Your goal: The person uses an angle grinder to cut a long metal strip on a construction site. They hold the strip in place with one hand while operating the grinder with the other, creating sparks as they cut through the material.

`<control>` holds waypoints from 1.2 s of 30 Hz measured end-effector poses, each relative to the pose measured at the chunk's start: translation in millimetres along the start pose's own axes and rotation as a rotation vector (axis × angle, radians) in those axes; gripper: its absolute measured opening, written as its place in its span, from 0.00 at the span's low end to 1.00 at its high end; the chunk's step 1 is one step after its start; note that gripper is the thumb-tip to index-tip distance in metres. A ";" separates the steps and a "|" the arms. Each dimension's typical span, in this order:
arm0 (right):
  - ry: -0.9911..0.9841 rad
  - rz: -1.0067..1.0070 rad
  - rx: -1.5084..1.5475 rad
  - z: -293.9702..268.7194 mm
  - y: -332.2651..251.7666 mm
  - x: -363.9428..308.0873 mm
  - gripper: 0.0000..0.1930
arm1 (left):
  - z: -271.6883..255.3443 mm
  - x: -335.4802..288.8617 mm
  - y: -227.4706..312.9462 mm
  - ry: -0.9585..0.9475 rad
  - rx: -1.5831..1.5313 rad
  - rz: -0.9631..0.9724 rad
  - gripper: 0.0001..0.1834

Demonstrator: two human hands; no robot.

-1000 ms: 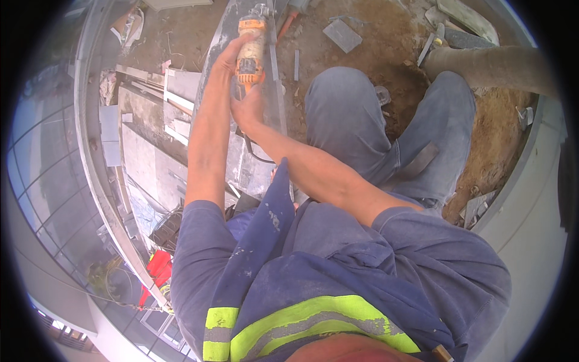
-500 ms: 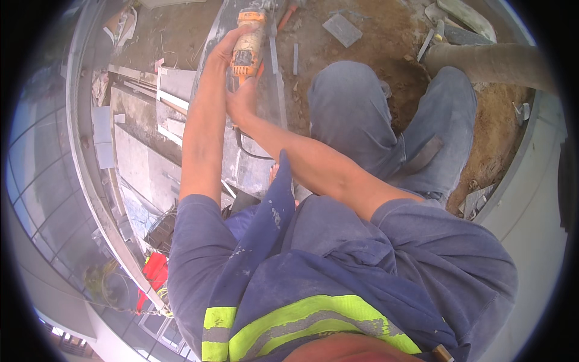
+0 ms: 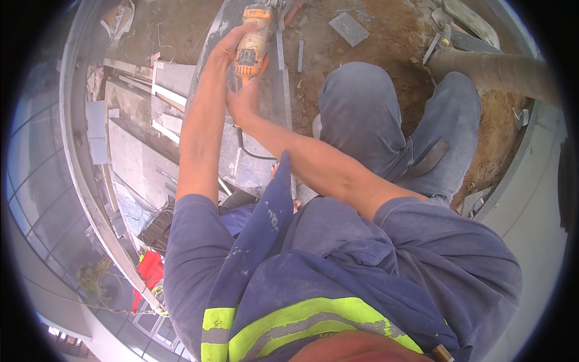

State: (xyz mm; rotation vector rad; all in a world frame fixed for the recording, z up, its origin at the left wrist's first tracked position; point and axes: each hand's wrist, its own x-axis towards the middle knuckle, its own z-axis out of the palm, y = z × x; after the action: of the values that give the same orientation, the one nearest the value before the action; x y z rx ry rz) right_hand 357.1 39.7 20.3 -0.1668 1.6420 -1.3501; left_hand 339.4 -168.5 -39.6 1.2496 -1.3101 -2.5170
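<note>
Both my hands hold a dusty orange angle grinder [image 3: 252, 47] at the upper left of centre. My left hand [image 3: 231, 42] is closed round the front of its body, from the left side. Behind it, my right hand [image 3: 243, 102] grips the rear handle, nearer to me. The grinder lies above a long grey stone slab [image 3: 278, 102] coated in pale dust. Its head reaches the top edge of the picture, and I cannot make out the disc or whether it touches the slab. A dark cord [image 3: 246, 145] loops below my right wrist.
Bent knees in blue-grey jeans [image 3: 362, 114] rise right of the slab. A loose grey tile [image 3: 348, 29] lies on the dirt. Offcuts and boards [image 3: 142, 163] lie left, beside a metal rail [image 3: 72, 145]. A thick brown pipe [image 3: 494, 69] crosses at right; a red object [image 3: 149, 271] lies lower left.
The grinder and both hands have shifted slightly up and to the right in the picture, and the view itself has moved a little. The grip of both hands stays the same.
</note>
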 end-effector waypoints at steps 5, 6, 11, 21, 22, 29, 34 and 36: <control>0.004 -0.009 0.012 -0.4 -0.6 -0.2 0.32 | 7.3 -6.6 3.3 0.006 0.015 0.011 0.42; -0.003 -0.009 0.020 -1.2 -1.9 -0.1 0.32 | 8.9 -8.0 5.3 -0.015 0.004 0.015 0.41; -0.023 0.030 -0.034 -5.6 -14.2 7.3 0.32 | 20.5 -7.4 15.5 0.021 0.048 -0.017 0.40; 0.036 -0.061 -0.062 -0.8 -13.0 11.0 0.33 | 14.6 -3.1 15.1 0.079 0.072 -0.060 0.41; 0.060 -0.099 -0.074 0.9 -8.0 10.8 0.33 | 15.4 -4.2 13.6 0.082 0.069 -0.056 0.41; -0.023 -0.015 0.043 -0.9 -4.6 -2.5 0.34 | 2.3 -10.0 2.6 0.014 -0.018 -0.083 0.39; -0.014 -0.076 0.046 0.0 -0.1 0.8 0.34 | 5.2 -8.8 1.8 0.010 -0.046 -0.082 0.38; -0.038 -0.023 0.055 0.4 -2.0 2.9 0.34 | 3.4 -6.2 2.9 0.041 -0.024 -0.071 0.39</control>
State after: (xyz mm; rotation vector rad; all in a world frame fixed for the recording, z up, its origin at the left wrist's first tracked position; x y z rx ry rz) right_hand 354.9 36.8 20.3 -0.1783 1.5745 -1.4000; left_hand 340.5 -165.7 -32.6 1.3592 -1.2444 -2.5314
